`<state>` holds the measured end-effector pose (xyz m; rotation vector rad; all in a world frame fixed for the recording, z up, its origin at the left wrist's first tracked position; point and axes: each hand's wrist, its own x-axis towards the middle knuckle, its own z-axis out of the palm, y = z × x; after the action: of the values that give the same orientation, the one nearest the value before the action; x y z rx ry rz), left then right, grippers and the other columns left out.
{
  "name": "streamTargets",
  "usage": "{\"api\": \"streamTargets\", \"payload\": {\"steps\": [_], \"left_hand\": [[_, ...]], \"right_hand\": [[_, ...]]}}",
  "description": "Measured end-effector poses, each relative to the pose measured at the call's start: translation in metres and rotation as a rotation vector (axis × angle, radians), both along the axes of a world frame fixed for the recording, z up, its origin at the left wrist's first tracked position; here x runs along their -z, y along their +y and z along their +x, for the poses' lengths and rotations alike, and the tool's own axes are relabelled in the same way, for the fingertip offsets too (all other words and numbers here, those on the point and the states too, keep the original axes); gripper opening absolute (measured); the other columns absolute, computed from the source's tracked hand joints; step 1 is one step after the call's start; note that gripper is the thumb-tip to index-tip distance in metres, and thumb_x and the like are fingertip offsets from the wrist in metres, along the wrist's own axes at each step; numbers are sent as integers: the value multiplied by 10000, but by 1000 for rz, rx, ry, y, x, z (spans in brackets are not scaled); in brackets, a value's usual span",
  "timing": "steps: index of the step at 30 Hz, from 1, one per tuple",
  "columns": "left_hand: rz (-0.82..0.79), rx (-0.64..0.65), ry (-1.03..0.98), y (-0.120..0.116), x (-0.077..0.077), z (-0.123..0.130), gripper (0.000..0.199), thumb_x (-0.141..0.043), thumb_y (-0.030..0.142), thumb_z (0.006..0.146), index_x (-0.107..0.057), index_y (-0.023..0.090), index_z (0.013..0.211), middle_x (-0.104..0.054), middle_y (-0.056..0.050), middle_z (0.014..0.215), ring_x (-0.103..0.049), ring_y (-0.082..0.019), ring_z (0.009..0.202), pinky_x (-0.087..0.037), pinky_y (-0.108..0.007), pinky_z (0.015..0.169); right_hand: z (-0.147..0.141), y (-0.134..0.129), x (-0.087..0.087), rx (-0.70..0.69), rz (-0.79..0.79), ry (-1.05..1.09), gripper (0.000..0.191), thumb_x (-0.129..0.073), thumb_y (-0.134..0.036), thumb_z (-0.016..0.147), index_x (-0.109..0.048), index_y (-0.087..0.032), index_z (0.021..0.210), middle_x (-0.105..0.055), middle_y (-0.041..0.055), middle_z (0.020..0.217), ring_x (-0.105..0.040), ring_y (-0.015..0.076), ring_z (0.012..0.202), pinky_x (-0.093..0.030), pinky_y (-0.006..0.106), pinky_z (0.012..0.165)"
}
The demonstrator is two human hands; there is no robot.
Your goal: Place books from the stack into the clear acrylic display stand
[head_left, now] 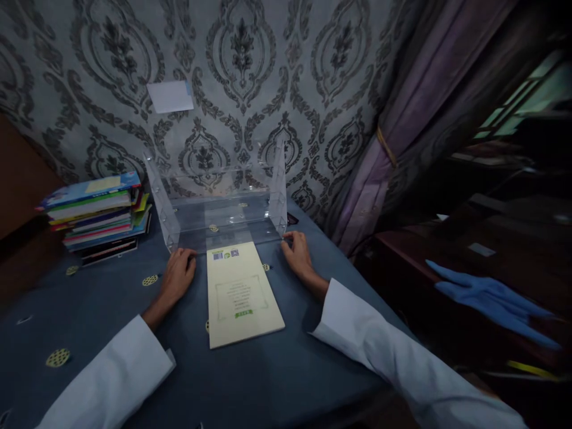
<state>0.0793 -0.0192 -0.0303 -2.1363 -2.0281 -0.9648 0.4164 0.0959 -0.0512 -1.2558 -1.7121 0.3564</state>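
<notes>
A clear plastic rack point(223, 205) with upright side panels stands on the cloth-covered table against the wall. My left hand point(179, 274) is closed at the rack's lower left front corner, its fingers curled and partly hidden. At the lower right front corner, my right hand point(296, 253) has its fingers bent against the panel's edge. Between my hands lies a pale yellow notebook point(243, 298), with a barcode and green print upside down to me. Its far end meets the rack's front edge.
Books point(98, 217) are stacked left of the rack. Dark-patterned wallpaper with a white switch plate point(170, 96) rises behind. A tied purple curtain point(379, 161) hangs to the right. Blue gloves point(487, 301) lie on a dark red surface beyond the blue tablecloth point(179, 381).
</notes>
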Motion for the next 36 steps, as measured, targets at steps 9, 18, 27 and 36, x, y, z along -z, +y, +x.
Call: {"api": "streamTargets", "payload": {"steps": [9,18,27,36], "left_hand": [[-10,14,16,10,7,-10,118,-433,231,839,-538,228,893,-600,-64,908,-560,-274,920,-489,-443,854],[-49,53,-14,5,-3,-3,210,-404,254,926,-564,205,1053,-627,-75,1014,-571,-258,1002,-461,-454,956],[-53,245,107,-6,-10,31,346,-352,330,1006,-590,193,1216,-622,-119,1201,-564,-287,1140,-465,-462,1000],[-123,301,229,11,-9,40,376,-375,334,1014,-566,188,1303,-608,-129,1271,-551,-298,1190,-440,-476,1034]], "right_hand": [[-2,5,1,-146,-51,-10,216,-518,-247,786,-654,-217,951,-667,102,1153,-615,289,1101,-488,502,987],[-10,-15,-1,-51,-38,-6,206,-539,-239,785,-673,-228,941,-651,105,1151,-591,299,1162,-475,522,1021],[-24,-51,-25,-286,-144,-32,193,-504,-200,838,-662,-209,948,-750,37,879,-686,215,792,-536,347,750],[-29,-59,-31,-346,-209,-27,263,-495,-133,845,-675,-197,1026,-787,33,901,-705,196,762,-515,313,742]]}}
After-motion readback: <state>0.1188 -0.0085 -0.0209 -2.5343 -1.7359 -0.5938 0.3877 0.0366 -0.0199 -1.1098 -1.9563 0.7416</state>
